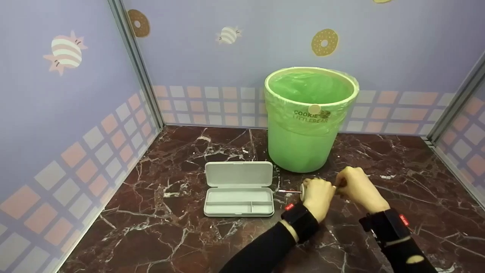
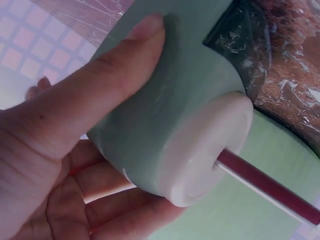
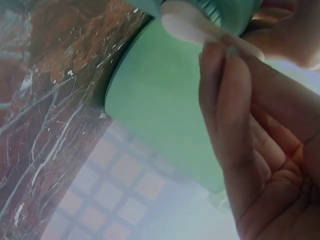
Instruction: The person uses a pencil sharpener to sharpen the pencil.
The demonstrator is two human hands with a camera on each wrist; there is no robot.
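Note:
My left hand grips a green pencil sharpener with a cream front ring, thumb on one side and fingers curled beneath. A dark translucent part shows along the sharpener's side. Out of its front sticks a dark red and white pencil, which points left toward the pencil case in the head view. At the back of the sharpener, my right hand pinches a pale crank handle between thumb and fingers. Most of the sharpener is hidden behind my left hand in the head view.
An opened pale grey-green pencil case with inner dividers lies left of the hands. Just behind them stands a green bin lined with a clear bag. Patterned panels enclose the dark red marbled table at the back and sides.

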